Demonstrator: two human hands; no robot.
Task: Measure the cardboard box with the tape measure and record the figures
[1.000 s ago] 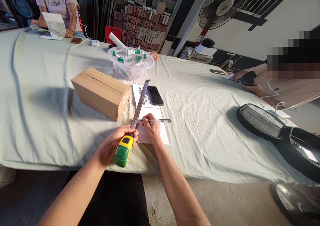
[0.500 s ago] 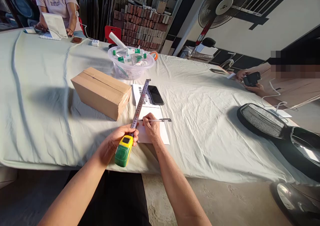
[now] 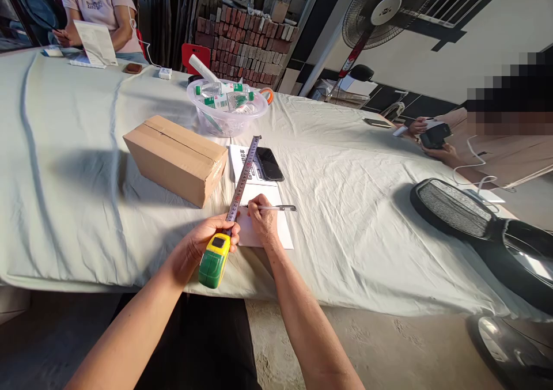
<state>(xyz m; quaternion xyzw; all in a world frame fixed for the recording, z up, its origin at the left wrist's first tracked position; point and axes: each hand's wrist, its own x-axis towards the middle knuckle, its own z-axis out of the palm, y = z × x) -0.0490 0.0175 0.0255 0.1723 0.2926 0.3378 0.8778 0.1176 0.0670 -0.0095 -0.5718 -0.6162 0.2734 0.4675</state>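
Note:
My left hand (image 3: 196,247) grips a yellow and green tape measure (image 3: 213,260) at the table's near edge. Its blade (image 3: 244,178) runs out away from me, along the side of a brown cardboard box (image 3: 176,158). My right hand (image 3: 261,220) is closed on a pen (image 3: 276,208) and rests on a white sheet of paper (image 3: 283,228), with the pen tip close to the blade.
A black phone (image 3: 270,164) lies on a printed sheet beyond the paper. Behind it stands a clear tub (image 3: 227,109) of bottles. Two other people sit at the far left and right. A dark helmet-like object (image 3: 479,228) lies at right. A fan (image 3: 380,11) stands behind.
My hands, tape and pen have stayed put. The person at right has shifted the device in their hands a little.

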